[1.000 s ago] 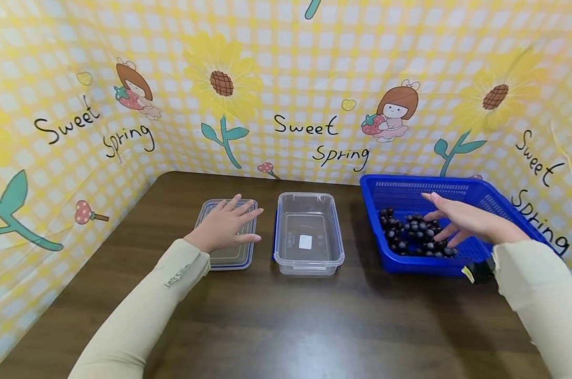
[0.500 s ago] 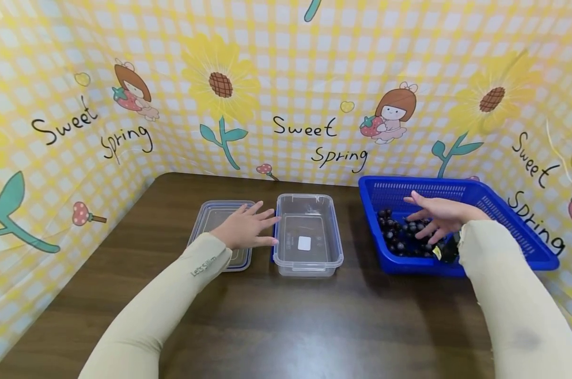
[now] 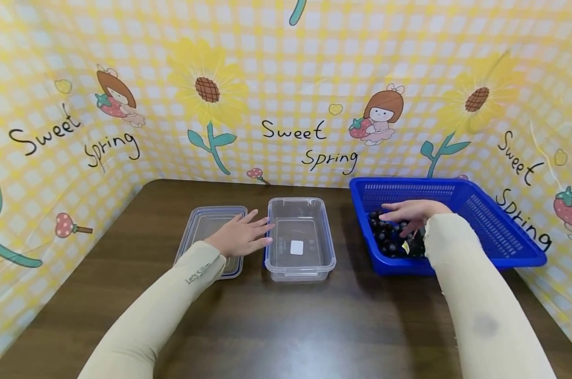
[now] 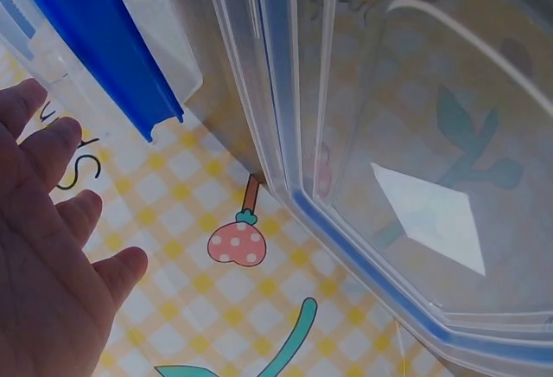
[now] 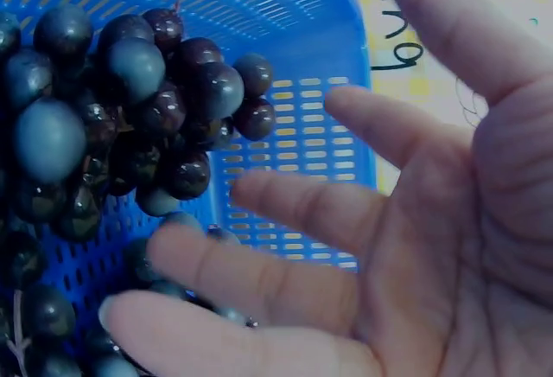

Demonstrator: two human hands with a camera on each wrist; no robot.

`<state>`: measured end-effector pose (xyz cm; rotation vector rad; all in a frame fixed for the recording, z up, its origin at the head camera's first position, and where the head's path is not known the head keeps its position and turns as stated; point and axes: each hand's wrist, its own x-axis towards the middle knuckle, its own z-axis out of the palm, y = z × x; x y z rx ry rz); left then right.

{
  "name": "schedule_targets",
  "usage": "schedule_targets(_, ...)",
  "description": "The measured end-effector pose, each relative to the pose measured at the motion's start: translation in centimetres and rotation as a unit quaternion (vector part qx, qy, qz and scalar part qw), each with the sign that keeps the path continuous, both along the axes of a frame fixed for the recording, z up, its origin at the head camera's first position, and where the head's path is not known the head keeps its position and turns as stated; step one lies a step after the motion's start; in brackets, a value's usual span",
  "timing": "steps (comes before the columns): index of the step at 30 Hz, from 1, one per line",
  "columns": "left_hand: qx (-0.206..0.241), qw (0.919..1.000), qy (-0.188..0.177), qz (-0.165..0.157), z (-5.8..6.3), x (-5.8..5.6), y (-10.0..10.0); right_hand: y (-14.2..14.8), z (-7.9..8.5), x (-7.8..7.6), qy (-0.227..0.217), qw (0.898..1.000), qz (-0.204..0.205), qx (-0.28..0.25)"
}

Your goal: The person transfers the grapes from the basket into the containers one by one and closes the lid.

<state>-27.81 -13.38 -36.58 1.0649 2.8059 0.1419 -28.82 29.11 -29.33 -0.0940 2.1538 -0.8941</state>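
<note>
My left hand (image 3: 240, 235) hovers with spread fingers over the right side of a clear, blue-edged lid (image 3: 205, 223). Its fingertips reach the left edge of a clear plastic food container (image 3: 309, 226), whose base bears a white label; whether they touch is unclear. In the left wrist view, the left hand (image 4: 52, 256) holds nothing. Dark grapes (image 3: 382, 239) lie in the left part of a blue basket (image 3: 496, 226). Above them is my right hand (image 3: 411, 213), fingers extended. The right wrist view has the right hand (image 5: 406, 230) empty beside grape clusters (image 5: 130, 100).
A brown wooden table (image 3: 290, 326) carries everything, with the lid at left, container in the middle and basket at right. A yellow checked cloth (image 3: 286, 68) rises behind and at both sides. A blue strip (image 4: 95, 40) appears in the left wrist view.
The right hand has moved left and lower over the grapes in the basket. My left hand has shifted from the lid's middle toward the container. The head view has turned slightly.
</note>
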Motion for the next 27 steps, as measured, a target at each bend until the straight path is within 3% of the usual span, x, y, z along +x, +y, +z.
schedule_targets(13,-0.011,0.9999,0.009,-0.006,-0.4,-0.1,0.1,-1.4,-1.0,-0.9,0.004,0.999,-0.021,0.05)
schedule_targets(27,-0.01,0.9999,-0.008,-0.008,-0.6,-0.1,-0.1,-2.6,-2.3,-2.0,0.031,0.993,0.018,0.109)
